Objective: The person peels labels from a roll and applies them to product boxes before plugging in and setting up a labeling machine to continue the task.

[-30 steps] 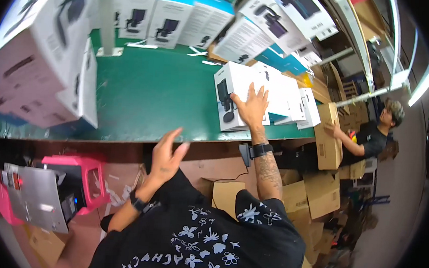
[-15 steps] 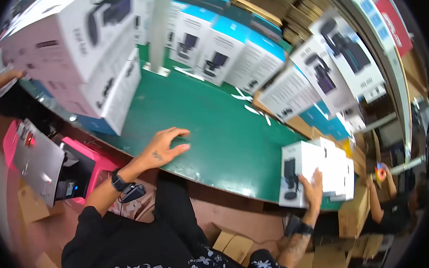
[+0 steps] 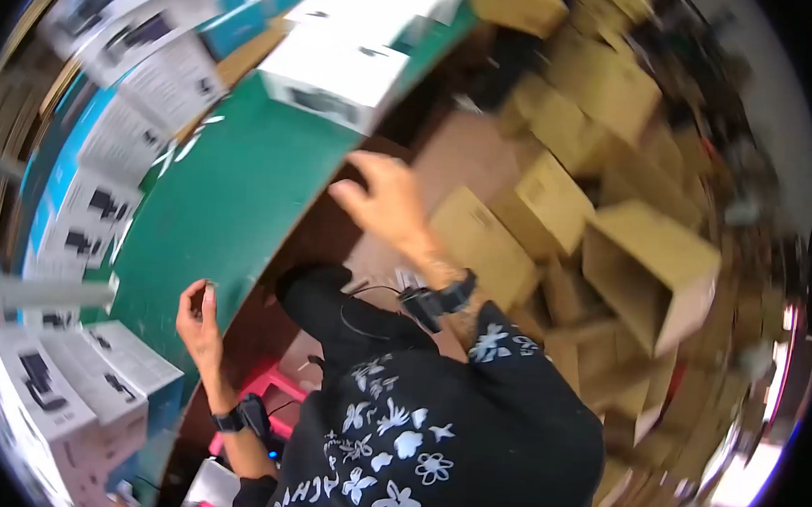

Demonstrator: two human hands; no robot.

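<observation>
Over the left edge of the green table (image 3: 224, 182), my left hand (image 3: 200, 332) is loosely curled, with a gap between thumb and fingers and nothing visible in it. My right hand (image 3: 389, 201) hangs past the table's edge, somewhat blurred, thumb and fingers apart, holding nothing. Beyond it, on the table's far end, stand several white boxes; the nearest white box (image 3: 335, 73) has a dark device pictured on its side. Closer to my left hand is a group of white-and-blue boxes (image 3: 115, 375), not touched by it.
More white-and-blue boxes (image 3: 92, 211) line the table's left side, near a pale metal post (image 3: 36, 294). White paper strips (image 3: 182, 147) lie beside them. On the right, brown cartons are piled up, among them an open carton (image 3: 651, 278). A pink stool (image 3: 272, 387) is below the table edge.
My view has swung to the right, bringing the carton pile in. My right hand has let go of the white box and come away from it. My left hand remains empty.
</observation>
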